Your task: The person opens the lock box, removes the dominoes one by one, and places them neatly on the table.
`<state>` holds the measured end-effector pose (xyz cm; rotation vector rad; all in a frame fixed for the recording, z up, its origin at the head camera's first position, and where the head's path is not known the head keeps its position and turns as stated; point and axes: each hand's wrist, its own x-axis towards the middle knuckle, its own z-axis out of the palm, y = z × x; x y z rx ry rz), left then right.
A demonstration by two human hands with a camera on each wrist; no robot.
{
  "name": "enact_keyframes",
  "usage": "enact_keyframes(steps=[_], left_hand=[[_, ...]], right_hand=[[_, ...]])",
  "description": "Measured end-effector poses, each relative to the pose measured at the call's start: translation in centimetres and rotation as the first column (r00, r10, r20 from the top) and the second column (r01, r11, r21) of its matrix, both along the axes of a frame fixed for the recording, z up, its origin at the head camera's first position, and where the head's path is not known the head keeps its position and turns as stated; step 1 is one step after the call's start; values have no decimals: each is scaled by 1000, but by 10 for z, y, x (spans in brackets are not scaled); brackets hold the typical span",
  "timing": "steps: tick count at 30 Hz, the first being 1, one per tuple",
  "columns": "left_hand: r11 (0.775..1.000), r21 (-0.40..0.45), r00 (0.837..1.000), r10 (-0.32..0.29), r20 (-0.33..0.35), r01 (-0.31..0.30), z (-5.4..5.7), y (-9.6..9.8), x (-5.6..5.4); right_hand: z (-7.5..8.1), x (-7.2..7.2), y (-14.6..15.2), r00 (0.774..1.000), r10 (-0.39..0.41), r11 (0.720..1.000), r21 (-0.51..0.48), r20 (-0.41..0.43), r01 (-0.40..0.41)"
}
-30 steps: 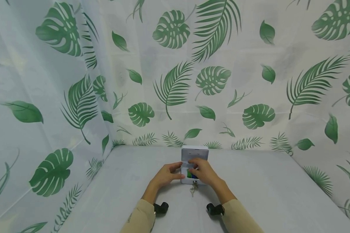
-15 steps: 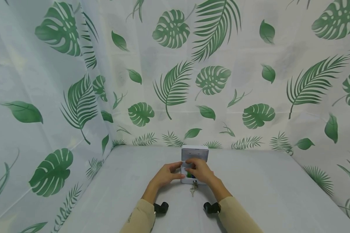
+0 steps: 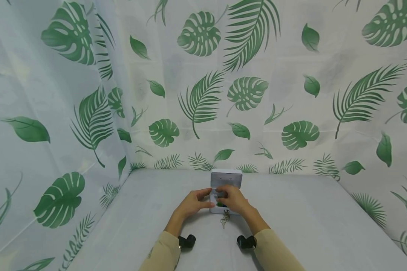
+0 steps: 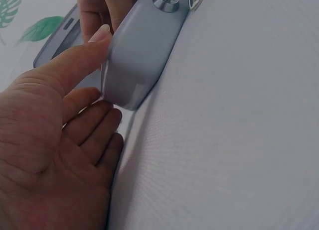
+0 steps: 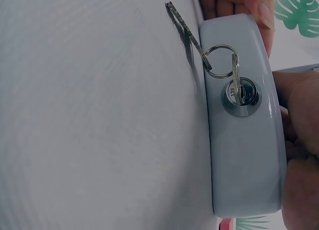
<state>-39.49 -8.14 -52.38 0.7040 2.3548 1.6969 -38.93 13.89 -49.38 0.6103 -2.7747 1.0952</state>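
A small light-grey cash box (image 3: 217, 210) stands on the table with its lid (image 3: 218, 180) raised. My left hand (image 3: 191, 204) holds its left side; in the left wrist view the thumb lies over the rim and the other fingers rest along the outer wall. My right hand (image 3: 235, 198) reaches into the box from the right, fingers bent, and its palm hides much of the inside. A green item (image 3: 219, 204) shows below its thumb; I cannot tell whether the fingers grip anything. A key (image 5: 236, 75) sits in the front lock (image 5: 241, 98), with a second key (image 5: 187, 33) hanging from the ring.
A white cloth (image 3: 291, 226) covers the table. Leaf-printed curtains (image 3: 257, 94) close off the back and sides. Something red (image 5: 226, 224) peeks out beside the box's right end. A black wrist camera (image 3: 245, 242) hangs under my right forearm, another black camera (image 3: 187, 241) at the left.
My right hand has shifted slightly left inside the box, covering more of the green and blue contents. The left hand and the box stay put.
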Motion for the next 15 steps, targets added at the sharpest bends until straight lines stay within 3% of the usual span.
enact_keyframes(steps=[15], left_hand=[[1000,1,1000,7,7,-7,1,1,1]], right_hand=[[-2,-2,1,1000,-20,999,40,-11,20]])
